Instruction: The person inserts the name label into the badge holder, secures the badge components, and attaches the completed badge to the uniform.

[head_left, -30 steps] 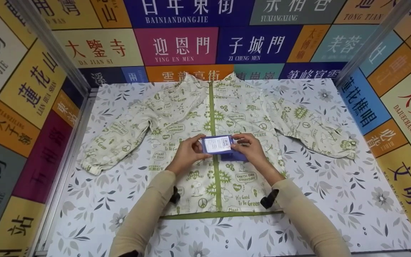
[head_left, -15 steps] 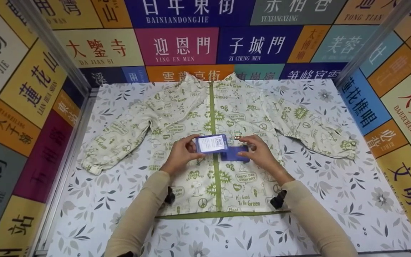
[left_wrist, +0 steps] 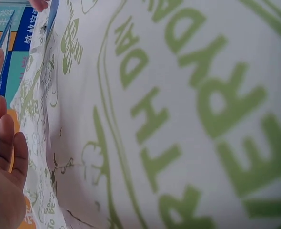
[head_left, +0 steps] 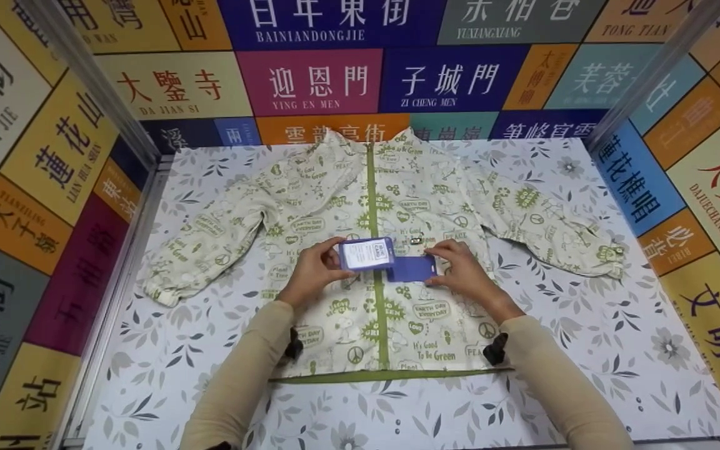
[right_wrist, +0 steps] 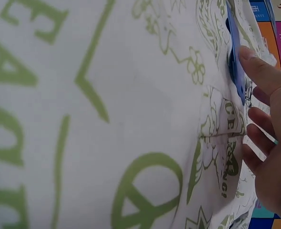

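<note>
In the head view my left hand (head_left: 315, 270) pinches a blue-framed badge holder (head_left: 366, 254) with a white printed card, tilted over the jacket's zip line. The left wrist view shows that badge holder (left_wrist: 5, 57) edge-on between thumb and fingers. A flat blue cover piece (head_left: 411, 269), slotted at its right end, lies on the patterned jacket (head_left: 335, 325), partly overlapped by the badge holder. My right hand (head_left: 463, 270) has thumb and forefinger spread around that end; in the right wrist view the thumb touches the cover piece (right_wrist: 235, 57). Just beyond rests a small metal clip (head_left: 416, 240).
The white jacket with green print lies spread, its left sleeve (head_left: 207, 244) and right sleeve (head_left: 547, 228) stretched outward. Beneath it is a table (head_left: 585, 362) with a leaf-patterned cover. Colourful lettered panels (head_left: 316, 81) stand around the back and sides.
My left hand has drawn the badge holder slightly left. My right hand has let go of it, left the small metal clip on the jacket, and moved to the cover piece's right end.
</note>
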The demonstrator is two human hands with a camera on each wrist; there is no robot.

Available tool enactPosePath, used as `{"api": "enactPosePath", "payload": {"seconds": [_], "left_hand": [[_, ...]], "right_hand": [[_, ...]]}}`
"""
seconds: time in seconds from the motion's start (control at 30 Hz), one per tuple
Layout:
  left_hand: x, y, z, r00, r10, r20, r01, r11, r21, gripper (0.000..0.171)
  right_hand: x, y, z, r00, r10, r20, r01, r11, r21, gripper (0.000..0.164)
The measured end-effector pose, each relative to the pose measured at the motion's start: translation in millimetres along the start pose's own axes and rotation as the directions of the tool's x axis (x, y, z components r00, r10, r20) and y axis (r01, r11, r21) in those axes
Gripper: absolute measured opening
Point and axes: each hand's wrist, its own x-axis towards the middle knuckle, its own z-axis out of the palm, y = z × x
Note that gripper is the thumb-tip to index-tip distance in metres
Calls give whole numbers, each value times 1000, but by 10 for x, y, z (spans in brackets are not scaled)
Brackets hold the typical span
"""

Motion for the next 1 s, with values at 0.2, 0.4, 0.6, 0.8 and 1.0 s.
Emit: {"api": "enactPosePath", "payload": {"seconds": [0.2,0.4,0.6,0.8,1.0], "left_hand": [[-10,-15,-6,1000,-17,3,17,1000,5,79],[-15,-2,-3,999,-36,5,36,999,-11,79],[-25,-2,-10,999,-47,7,47,999,0,79],[-16,1,-14,999,-29,18,28,999,25,78],[-11,12,-26,1000,-25,15,25,1000,-12,75]], "right_hand": [[9,40,-22,999,-20,44,22,998,-52,78],[31,79,-49,998,-44,53,48,996,-78,81],[20,76,-53,999,-19,51,21,999,-45,77],[7,78,-57,999,-7,39,8,1000,-15,75],[4,65,-99,1000,5,17,-5,1000,1,77]]}}
